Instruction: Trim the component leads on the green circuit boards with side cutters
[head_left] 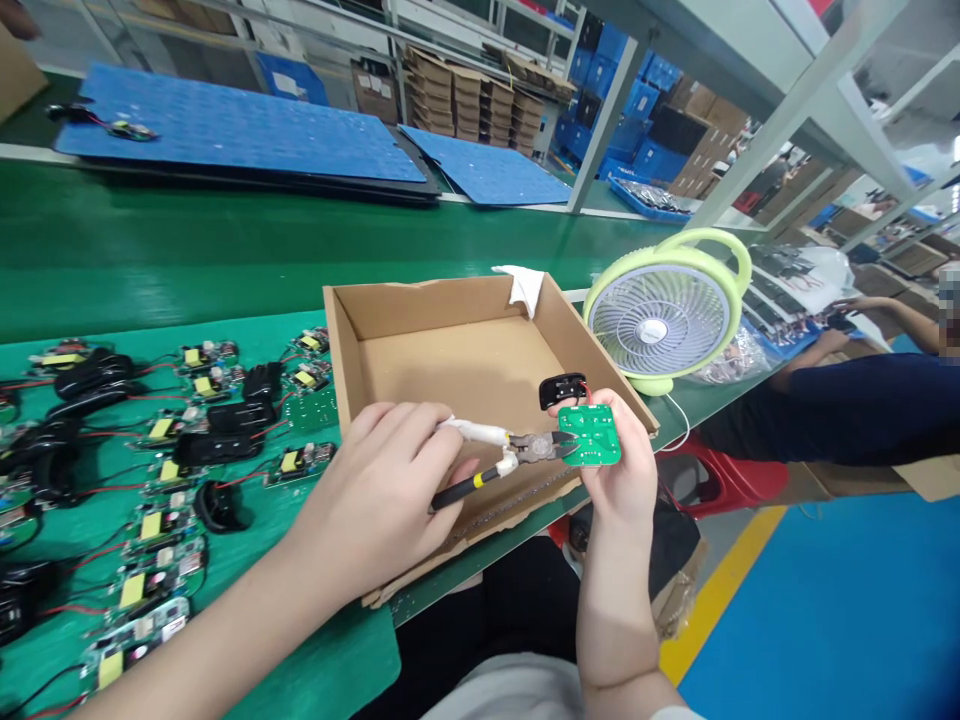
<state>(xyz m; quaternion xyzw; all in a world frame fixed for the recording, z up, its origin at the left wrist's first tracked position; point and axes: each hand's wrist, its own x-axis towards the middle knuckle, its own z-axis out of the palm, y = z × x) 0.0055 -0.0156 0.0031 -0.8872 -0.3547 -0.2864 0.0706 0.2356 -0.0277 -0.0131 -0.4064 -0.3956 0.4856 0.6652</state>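
Green matting covers the long factory bench [315,680], and a shallow, open brown cardboard box [450,300] sits across its near edge. Above the box's near wall our left hand [382,490] has its grip closed around the small side cutters [517,452], which have one handle wrapped in white and the other black and yellow. The jaws sit at the left edge of the small green rounded-square circuit board [596,437]. They look nearly shut, though we cannot tell whether they have bitten a lead. Our right hand [619,480] pinches that circuit board from below and behind. A black plastic shell [562,388] stands just above the board, joined to it by a red wire.

To make this cut well, we judge, we should brace the board firmly and lay the jaws flat to its face. We should nip only the protruding lead, steer clear of the red wire, and work over the box so offcuts drop inside.

Left of the box lie rows of similar boards with black shells [202,420]. A pale green desk fan [664,315] stands to the right.
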